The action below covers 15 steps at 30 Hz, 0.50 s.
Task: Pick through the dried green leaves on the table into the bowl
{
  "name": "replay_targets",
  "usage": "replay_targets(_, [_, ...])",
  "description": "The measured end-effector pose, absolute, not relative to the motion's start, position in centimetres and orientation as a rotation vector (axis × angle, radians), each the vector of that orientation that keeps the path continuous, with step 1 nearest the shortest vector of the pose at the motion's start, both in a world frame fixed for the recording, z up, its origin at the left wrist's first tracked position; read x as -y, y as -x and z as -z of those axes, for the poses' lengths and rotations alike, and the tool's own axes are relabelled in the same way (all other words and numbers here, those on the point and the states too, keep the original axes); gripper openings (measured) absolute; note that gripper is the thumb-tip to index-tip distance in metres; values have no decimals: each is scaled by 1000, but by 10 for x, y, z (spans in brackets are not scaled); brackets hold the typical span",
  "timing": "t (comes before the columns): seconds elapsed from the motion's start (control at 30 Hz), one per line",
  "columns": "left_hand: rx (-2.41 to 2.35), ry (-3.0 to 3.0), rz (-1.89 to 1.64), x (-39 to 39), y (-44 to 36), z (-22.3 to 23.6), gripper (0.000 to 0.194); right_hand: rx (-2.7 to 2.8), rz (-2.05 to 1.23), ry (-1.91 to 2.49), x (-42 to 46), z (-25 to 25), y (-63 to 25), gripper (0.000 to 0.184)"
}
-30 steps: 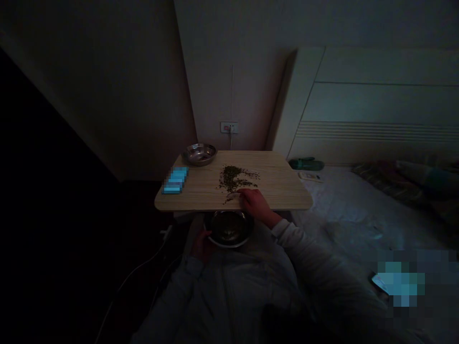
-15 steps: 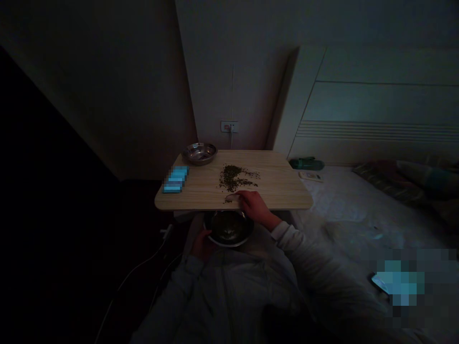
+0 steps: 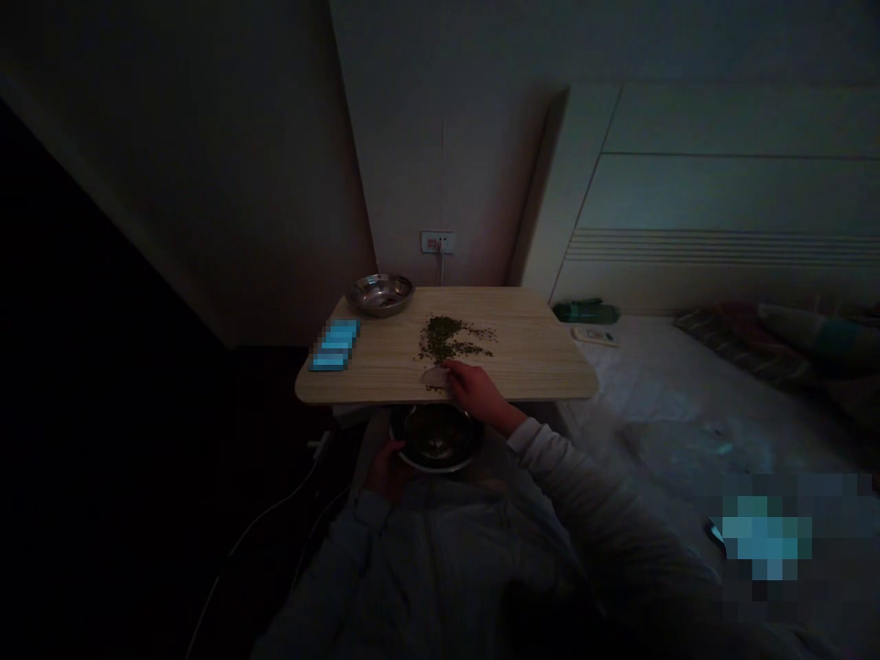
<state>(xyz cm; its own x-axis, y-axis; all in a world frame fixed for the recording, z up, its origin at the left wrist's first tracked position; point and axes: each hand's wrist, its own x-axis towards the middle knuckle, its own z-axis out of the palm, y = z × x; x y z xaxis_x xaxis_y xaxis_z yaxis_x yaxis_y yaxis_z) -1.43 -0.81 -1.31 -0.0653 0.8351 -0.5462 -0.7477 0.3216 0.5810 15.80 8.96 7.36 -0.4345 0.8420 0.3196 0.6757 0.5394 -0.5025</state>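
A pile of small green beans (image 3: 450, 337) lies spread on a light wooden table (image 3: 536, 353). My right hand (image 3: 473, 392) rests on the table's near edge, its fingers laid flat just below the pile and touching a few stray beans. Below the edge, my left hand (image 3: 386, 469) grips the rim of a steel bowl (image 3: 435, 438) that has some beans in it. The room is very dark.
A second steel bowl (image 3: 381, 293) stands at the table's far left corner, with a blurred blue object (image 3: 335, 344) in front of it. A wall socket (image 3: 437, 242) is behind. A bed (image 3: 687, 403) lies to the right, with a green object (image 3: 586, 312) and a remote (image 3: 595, 336).
My right hand has slid a little to the left and farther onto the table, closer to the bean pile. The left hand and its bowl stay put.
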Motion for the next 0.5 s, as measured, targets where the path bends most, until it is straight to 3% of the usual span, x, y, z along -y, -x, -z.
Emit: replay_targets(0.5, [-998,-43,-1326,9,10,1,28,2257,-592,1317,-107,-81,-156,39])
